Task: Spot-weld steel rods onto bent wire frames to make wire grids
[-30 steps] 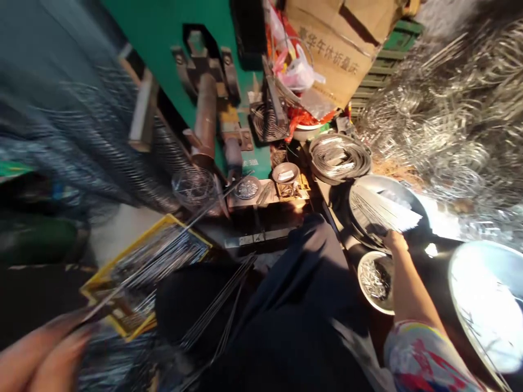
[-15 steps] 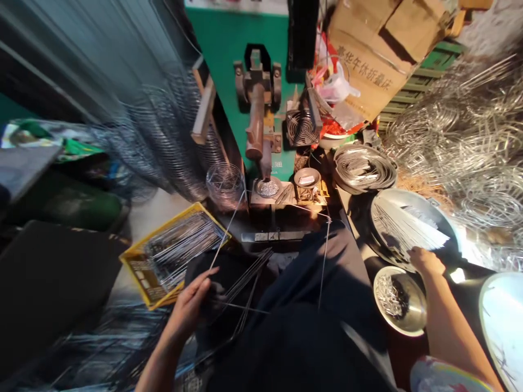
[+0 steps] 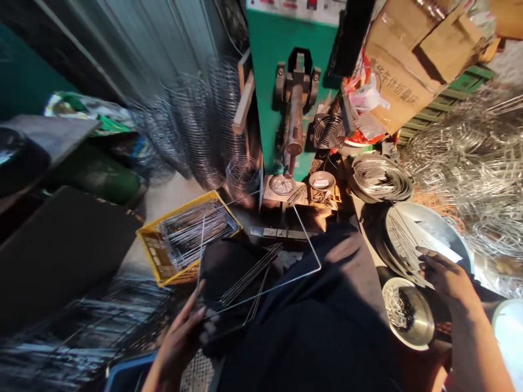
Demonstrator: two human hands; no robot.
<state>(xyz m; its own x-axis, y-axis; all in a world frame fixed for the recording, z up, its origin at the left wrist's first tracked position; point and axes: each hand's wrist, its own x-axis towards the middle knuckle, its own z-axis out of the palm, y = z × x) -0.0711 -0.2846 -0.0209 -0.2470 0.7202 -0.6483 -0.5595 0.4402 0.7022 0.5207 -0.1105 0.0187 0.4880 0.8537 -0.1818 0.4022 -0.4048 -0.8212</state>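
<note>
My left hand (image 3: 183, 326), at the lower left, is closed on a bent metal wire (image 3: 320, 268). The wire spans my lap, with an angled corner on the right and an arm reaching toward the machine's ledge. Over the rim of a large metal basin (image 3: 460, 234) is my right hand (image 3: 449, 277); a thin straight wire (image 3: 404, 223) runs up from its fingertips. Many straight wires (image 3: 404, 237) lie fanned in that basin. Several loose wires (image 3: 249, 277) rest across the dark cloth beside my left hand.
A green machine (image 3: 272, 109) with a metal arm (image 3: 295, 125) stands ahead, a small dish (image 3: 283, 185) beneath it. On the left is a yellow crate (image 3: 153, 256) of wire pieces. A steel bowl (image 3: 423, 321) of small metal parts sits below my right hand. Wire coils (image 3: 196, 130) stand behind.
The left hand has moved down and left, swinging the bent wire lower over my lap. My right hand has lifted slightly, its fingers less curled. The camera view has shifted left.
</note>
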